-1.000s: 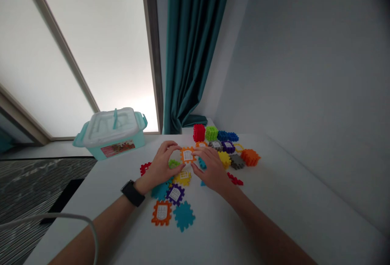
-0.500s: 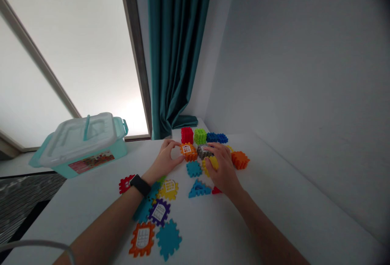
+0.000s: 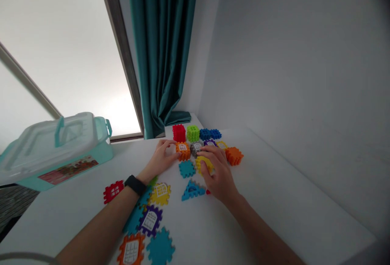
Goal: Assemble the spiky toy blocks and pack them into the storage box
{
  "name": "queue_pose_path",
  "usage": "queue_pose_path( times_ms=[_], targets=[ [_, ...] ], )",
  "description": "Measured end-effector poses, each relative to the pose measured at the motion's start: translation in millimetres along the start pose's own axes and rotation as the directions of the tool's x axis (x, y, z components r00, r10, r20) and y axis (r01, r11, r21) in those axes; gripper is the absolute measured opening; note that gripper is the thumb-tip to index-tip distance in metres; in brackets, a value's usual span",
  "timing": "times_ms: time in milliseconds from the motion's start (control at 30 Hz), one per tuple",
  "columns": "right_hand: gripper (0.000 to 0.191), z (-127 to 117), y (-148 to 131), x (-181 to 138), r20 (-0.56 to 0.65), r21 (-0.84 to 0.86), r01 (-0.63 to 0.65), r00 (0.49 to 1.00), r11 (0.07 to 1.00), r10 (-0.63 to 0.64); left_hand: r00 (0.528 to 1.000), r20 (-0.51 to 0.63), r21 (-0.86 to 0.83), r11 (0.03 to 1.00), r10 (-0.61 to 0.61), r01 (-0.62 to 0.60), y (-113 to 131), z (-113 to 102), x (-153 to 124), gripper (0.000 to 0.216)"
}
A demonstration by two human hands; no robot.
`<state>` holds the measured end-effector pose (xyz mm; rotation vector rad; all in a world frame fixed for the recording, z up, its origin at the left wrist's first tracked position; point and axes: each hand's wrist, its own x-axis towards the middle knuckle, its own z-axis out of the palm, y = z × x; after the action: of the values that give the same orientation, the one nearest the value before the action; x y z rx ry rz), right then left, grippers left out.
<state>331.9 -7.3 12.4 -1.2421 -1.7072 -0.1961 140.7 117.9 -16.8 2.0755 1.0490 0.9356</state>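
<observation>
My left hand (image 3: 162,158) pinches the left side of a stack of orange interlocking tiles (image 3: 183,151), whose top one has a white window. Over the stacks to the right is my right hand (image 3: 219,171), thumb and fingers apart. Its fingertips reach the edge of a grey stack (image 3: 196,147), and its thumb lies by a yellow stack (image 3: 201,162), partly hidden by the hand. Beyond its knuckles a purple tile (image 3: 210,143) and a yellow window tile (image 3: 222,145) show. In front lie a flat blue square tile (image 3: 187,169) and blue triangular tiles (image 3: 193,190).
Red (image 3: 179,133), lime green (image 3: 193,133) and dark blue (image 3: 210,134) stacks stand at the back. An orange stack (image 3: 234,156) is right of my right hand. Loose tiles, including a purple one (image 3: 150,220), lie near my left forearm. A lidded teal box (image 3: 76,151) stands left.
The view has shifted right, so everything sits further left. My right hand has drawn back slightly, uncovering the purple tile. My left hand stays at the orange stack.
</observation>
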Motion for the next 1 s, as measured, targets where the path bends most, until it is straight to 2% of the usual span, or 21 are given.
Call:
queue_pose_path(
  times_ms=[300, 500, 1000],
  targets=[
    [0.028, -0.6, -0.1, -0.2, 0.014, -0.004, -0.007, 1.0, 1.0, 0.007, 0.998, 0.019, -0.01, 0.998, -0.056, 0.056, -3.7, 5.1, -0.9, 0.038],
    [0.027, -0.5, -0.4, -0.5, 0.004, 0.009, -0.021, 1.0, 1.0, 0.021, 0.999, -0.013, -0.022, 0.999, -0.035, 0.034, -7.7, 5.7, -1.6, 0.036],
    [0.028, -1.1, -2.4, 0.1, 0.001, 0.009, -0.016, 1.0, 1.0, 0.015, 0.999, 0.0, 0.018, 0.999, -0.032, 0.032, -7.7, 5.8, -2.1, 0.037]
  ],
)
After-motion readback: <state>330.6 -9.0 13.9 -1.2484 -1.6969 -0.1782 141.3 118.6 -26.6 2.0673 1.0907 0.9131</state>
